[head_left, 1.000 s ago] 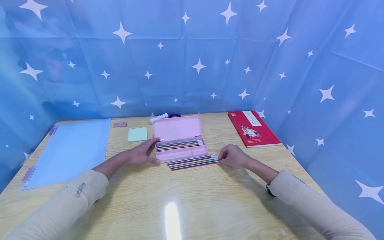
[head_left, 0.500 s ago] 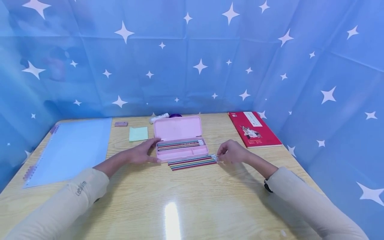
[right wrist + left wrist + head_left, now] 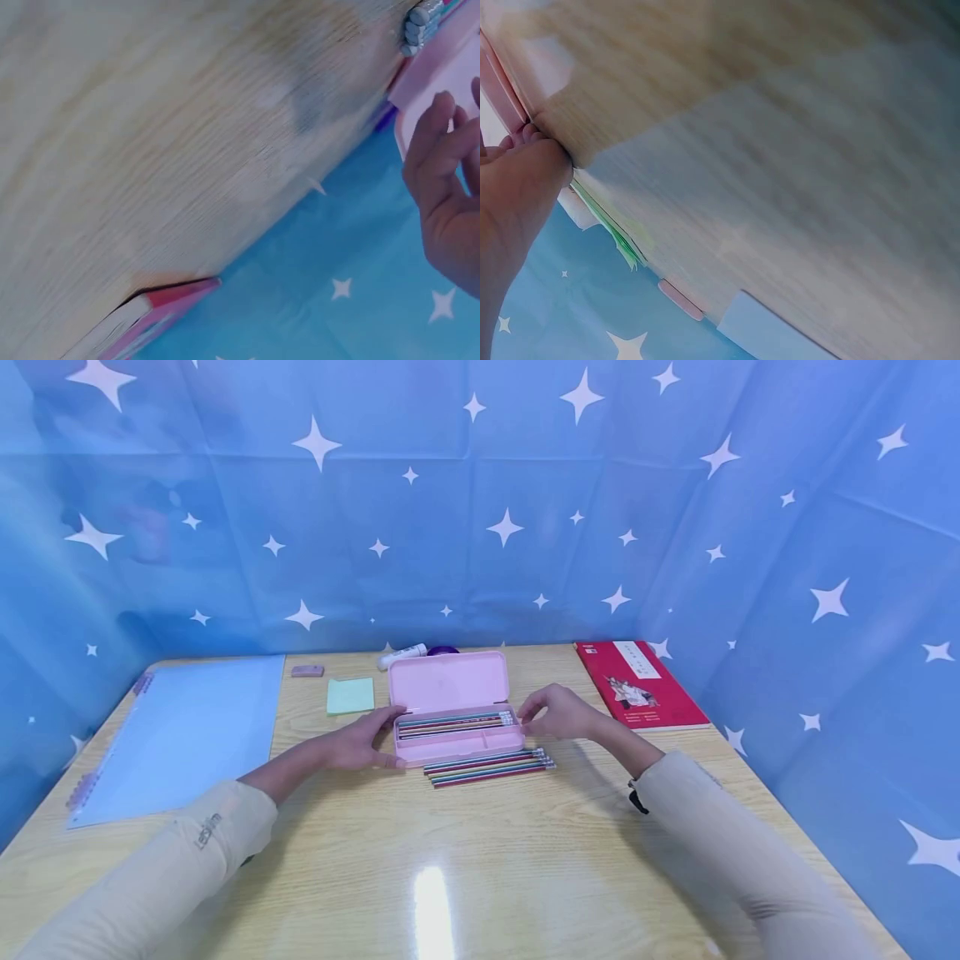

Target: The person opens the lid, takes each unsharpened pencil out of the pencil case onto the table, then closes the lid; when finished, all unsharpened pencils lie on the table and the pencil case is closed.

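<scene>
A pink pencil case (image 3: 450, 758) lies on the table with its lid (image 3: 448, 682) raised. Several striped pencils (image 3: 453, 725) with eraser ends fill its back compartment, above the shallow front part. In front of it lies a loose row of more pencils (image 3: 487, 768), eraser ends to the right. My left hand (image 3: 360, 743) grips the case's left end, thumb at the front corner and fingers toward the hinge; the left wrist view shows its fingertips on the pink edge (image 3: 504, 90). My right hand (image 3: 558, 712) has loosely bent fingers right at the case's right end, with nothing seen between them in the right wrist view.
A pale spiral-bound sheet (image 3: 187, 735) spreads over the left of the wooden table. Green sticky notes (image 3: 350, 696) and a purple eraser (image 3: 307, 671) sit beside it. Behind the lid are a white tube (image 3: 402, 656) and a purple object (image 3: 442, 651). A red book (image 3: 637, 685) lies back right.
My right hand has left the eraser ends of the loose pencils and moved back and slightly left to the case's right end. My left hand keeps its grip.
</scene>
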{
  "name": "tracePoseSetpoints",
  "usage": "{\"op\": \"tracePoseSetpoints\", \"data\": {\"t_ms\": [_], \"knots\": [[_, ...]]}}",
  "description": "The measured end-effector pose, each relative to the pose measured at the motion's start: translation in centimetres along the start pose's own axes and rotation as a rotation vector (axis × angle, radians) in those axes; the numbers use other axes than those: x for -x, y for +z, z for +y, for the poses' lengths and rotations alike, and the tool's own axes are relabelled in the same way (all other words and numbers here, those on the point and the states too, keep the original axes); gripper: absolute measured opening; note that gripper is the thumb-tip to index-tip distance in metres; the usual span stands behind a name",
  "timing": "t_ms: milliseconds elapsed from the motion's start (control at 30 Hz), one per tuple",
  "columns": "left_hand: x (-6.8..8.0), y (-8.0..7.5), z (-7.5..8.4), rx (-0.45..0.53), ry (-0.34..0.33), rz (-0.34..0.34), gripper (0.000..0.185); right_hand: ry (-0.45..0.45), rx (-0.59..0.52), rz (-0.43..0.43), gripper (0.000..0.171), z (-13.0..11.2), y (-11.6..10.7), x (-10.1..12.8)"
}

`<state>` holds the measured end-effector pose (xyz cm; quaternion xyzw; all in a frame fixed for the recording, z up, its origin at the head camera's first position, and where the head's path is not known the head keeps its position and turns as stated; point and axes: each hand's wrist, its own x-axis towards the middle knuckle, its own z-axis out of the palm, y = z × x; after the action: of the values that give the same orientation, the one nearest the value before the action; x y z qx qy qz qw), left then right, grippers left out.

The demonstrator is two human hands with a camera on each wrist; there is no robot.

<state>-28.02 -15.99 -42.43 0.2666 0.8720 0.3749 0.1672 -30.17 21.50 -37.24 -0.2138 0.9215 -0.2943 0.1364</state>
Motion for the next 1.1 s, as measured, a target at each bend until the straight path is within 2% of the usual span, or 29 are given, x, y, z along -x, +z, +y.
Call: {"op": "tracePoseSetpoints", "data": {"t_ms": [100, 267, 600, 767, 1100], "knots": [[-0.2, 0.0, -0.2, -0.004, 0.003, 0.001, 0.102, -0.042, 0.018, 0.005, 0.021, -0.1, 0.5, -0.7], [-0.1, 0.1, -0.2, 0.006, -0.012, -0.002, 0.104, -0.062, 0.046, -0.016, 0.015, -0.3, 1.2, -1.5], [-0.1, 0.4, 0.3, 0.01, -0.015, -0.003, 0.105, -0.052, 0.074, -0.03, 0.01, -0.5, 1.5, -1.9], [-0.1, 0.3, 0.1, 0.003, -0.02, 0.002, 0.105, -0.081, 0.076, -0.019, 0.009, -0.2, 1.7, -2.0], [-0.1, 0.1, 0.3, 0.007, -0.016, -0.001, 0.104, -0.075, 0.167, -0.048, 0.01, -0.8, 1.9, -2.4]]}}
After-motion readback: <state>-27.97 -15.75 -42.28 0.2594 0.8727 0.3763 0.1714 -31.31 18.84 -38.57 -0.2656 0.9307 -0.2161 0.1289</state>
